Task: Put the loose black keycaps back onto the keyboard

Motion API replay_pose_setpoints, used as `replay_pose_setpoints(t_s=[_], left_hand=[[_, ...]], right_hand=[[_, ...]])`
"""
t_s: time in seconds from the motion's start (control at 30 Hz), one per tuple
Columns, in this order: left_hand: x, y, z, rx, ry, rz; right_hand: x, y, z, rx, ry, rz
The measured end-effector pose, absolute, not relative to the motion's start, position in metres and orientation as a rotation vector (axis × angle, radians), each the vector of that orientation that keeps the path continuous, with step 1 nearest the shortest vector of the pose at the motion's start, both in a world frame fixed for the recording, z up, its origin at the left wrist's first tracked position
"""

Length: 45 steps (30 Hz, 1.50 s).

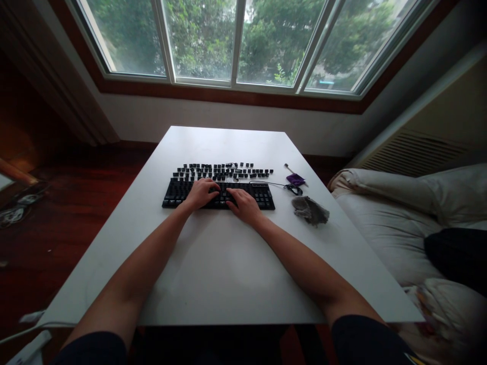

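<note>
A black keyboard (175, 194) lies on the white table with both my hands over its middle. My left hand (201, 193) has its index finger and thumb curved close together in a pinch above the keys. Whatever is between those tips is too small and dark to make out. My right hand (245, 204) rests over the keys just right of centre, fingers stretched forward and thumb apart, with nothing visible in it. Behind the keyboard, loose black keycaps (205, 167) stand in uneven rows. The keys under my fingers are partly hidden.
On the white table (228, 274), a coiled black cable (292, 189), a purple cloth-like item (296, 179), a thin brush-like stick (288, 168) and a grey rag (311, 210) lie to the right. A pale sofa (384, 218) stands beside the table; a window (205, 40) is ahead.
</note>
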<state>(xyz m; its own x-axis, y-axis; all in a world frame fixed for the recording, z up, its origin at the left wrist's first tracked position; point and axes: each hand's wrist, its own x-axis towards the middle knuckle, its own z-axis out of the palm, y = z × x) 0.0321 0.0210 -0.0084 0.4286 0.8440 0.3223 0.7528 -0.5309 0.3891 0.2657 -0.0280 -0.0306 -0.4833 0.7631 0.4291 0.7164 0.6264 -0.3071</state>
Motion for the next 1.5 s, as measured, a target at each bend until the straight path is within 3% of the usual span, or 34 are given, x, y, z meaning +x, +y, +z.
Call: replay_pose_setpoints(t_s=[0.87, 1.5], left_hand=[[0.02, 0.026, 0.004, 2.511, 1.332, 0.646], [0.043, 0.045, -0.003, 2.549, 1.661, 0.763]], right_hand=[[0.259, -0.024, -0.035, -1.151, -2.412, -0.055], [0.253, -0.027, -0.032, -1.214, -2.47, -0.112]])
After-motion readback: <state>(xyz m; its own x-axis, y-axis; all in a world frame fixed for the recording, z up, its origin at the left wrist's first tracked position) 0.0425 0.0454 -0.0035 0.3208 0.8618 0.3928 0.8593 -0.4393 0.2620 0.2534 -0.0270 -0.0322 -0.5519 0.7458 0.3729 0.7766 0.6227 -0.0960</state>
